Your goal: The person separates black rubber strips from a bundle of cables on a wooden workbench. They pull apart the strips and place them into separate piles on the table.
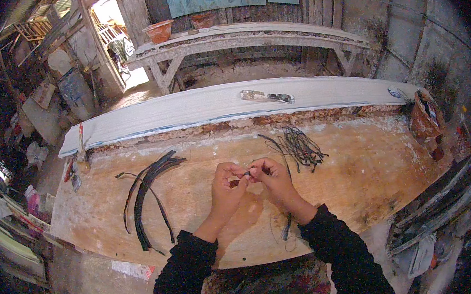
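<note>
My left hand and my right hand meet over the middle of a stained wooden worktop. Both pinch a small dark piece between thumb and fingertips. A thin dark strand hangs down below my right wrist. A loose tangle of thin dark strands lies just beyond my right hand. A bundle of long curved black strips lies on the worktop to the left of my left hand.
A long pale plank runs along the far edge, with a small dark-and-pale object on it. A clay pot stands at the right end. Behind stands a rough bench with terracotta pots. Boards lean at the right.
</note>
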